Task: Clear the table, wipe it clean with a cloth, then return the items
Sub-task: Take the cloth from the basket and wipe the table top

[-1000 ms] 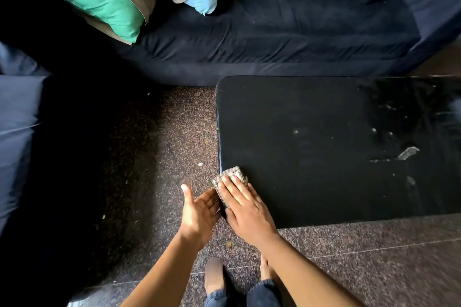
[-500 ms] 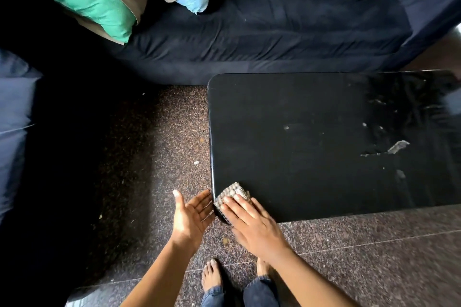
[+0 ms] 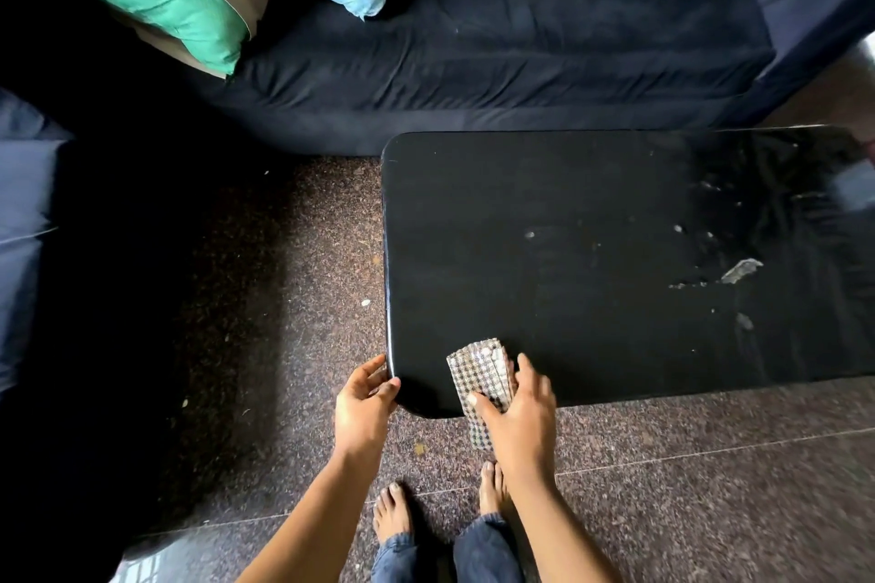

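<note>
The tabletop [image 3: 592, 251] is glossy black, smudged toward its right edge; the cloth [image 3: 478, 369] is woven check; the floor [image 3: 284, 346] is polished speckled stone.

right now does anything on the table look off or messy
Yes. The right part of the black table carries pale flecks and a larger torn-looking scrap, far from the checked cloth under the right hand at the near left corner. The left hand cups that corner's edge.

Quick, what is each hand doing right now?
Left hand: open, cupped at the table corner, holding nothing.
Right hand: pressing the cloth on the table edge.
</note>
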### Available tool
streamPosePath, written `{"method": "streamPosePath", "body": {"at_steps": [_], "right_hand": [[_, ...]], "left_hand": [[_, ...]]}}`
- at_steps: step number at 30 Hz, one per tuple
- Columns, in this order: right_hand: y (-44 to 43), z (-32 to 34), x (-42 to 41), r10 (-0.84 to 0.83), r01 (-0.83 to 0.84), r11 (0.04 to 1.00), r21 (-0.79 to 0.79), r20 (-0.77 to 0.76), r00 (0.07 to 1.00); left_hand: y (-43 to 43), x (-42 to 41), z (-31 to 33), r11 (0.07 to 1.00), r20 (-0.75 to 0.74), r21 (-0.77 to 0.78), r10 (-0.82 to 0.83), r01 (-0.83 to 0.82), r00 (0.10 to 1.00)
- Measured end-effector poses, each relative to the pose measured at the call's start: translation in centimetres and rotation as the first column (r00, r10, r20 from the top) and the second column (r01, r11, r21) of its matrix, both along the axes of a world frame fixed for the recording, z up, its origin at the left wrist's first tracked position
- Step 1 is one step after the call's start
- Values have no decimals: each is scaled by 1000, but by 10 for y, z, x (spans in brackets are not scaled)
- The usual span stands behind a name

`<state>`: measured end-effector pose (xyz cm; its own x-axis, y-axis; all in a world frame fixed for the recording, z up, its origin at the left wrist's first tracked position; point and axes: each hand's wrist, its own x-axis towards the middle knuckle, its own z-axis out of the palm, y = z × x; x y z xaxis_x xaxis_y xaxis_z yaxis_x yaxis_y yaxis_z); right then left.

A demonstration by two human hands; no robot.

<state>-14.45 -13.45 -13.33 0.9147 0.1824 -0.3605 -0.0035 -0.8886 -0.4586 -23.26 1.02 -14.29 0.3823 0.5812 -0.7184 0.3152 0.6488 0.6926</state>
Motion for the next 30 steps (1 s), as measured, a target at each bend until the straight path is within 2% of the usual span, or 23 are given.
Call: {"method": "streamPosePath", "body": {"at_steps": [2, 5, 7, 9, 12, 14, 15, 16, 17, 18, 19, 20, 22, 23, 25, 27, 28, 30], "right_hand": [[6, 3, 7, -98, 94, 995, -34, -121, 988], [15, 4, 16, -234, 252, 968, 14, -322, 917], [16, 6, 21, -241, 292, 956, 36, -472, 848], [10, 10, 26, -230, 376, 915, 145, -578, 783], [-5, 21, 50, -226, 519, 816, 254, -687, 691], [-13, 28, 79, -282, 586, 743, 323, -643, 712], [-14, 32, 96, -334, 557, 758, 340, -531, 779], [-13, 36, 114, -379, 481, 826, 294, -342, 860], [-10, 42, 130, -373, 388, 905, 174, -114, 921], [-4, 43, 143, -304, 300, 953, 53, 99, 948], [6, 44, 152, -198, 217, 975, -51, 245, 949], [19, 38, 158, -69, 124, 978, -169, 300, 951], [49, 23, 154, 196, -97, 923, -372, 239, 951], [62, 15, 145, 289, -191, 898, -396, 206, 935], [82, 6, 115, 463, -359, 862, -358, 270, 844], [83, 13, 76, 613, -508, 783, -360, 301, 731], [77, 14, 57, 652, -561, 755, -341, 291, 701], [60, 15, 27, 669, -636, 743, -210, 222, 709]], "left_hand": [[-2, 1, 0, 1000, -6, 12, 13, -13, 1000], [-5, 4, 1, 999, -12, 21, 35, -35, 999], [-6, 6, 4, 999, -24, 25, 49, -48, 999], [-8, 9, 7, 998, -39, 34, 59, -58, 997], [-8, 12, 10, 995, -54, 53, 82, -79, 995], [-6, 17, 11, 993, -61, 79, 91, -86, 994], [-4, 20, 12, 991, -64, 101, 91, -84, 994], [-3, 23, 13, 989, -69, 123, 93, -84, 993], [-3, 27, 14, 986, -72, 144, 95, -83, 993], [-2, 32, 15, 983, -78, 162, 100, -87, 992], [-1, 36, 16, 980, -83, 176, 109, -93, 991], [1, 40, 17, 977, -93, 187, 117, -98, 989], [4, 43, 14, 975, -120, 203, 119, -93, 986], [5, 43, 9, 975, -133, 199, 127, -100, 983], [6, 42, 6, 974, -128, 174, 171, -148, 977], [4, 42, 6, 970, -114, 165, 199, -179, 973], [3, 43, 7, 968, -96, 159, 212, -195, 973], [0, 43, 13, 963, -46, 129, 246, -239, 968]]}}
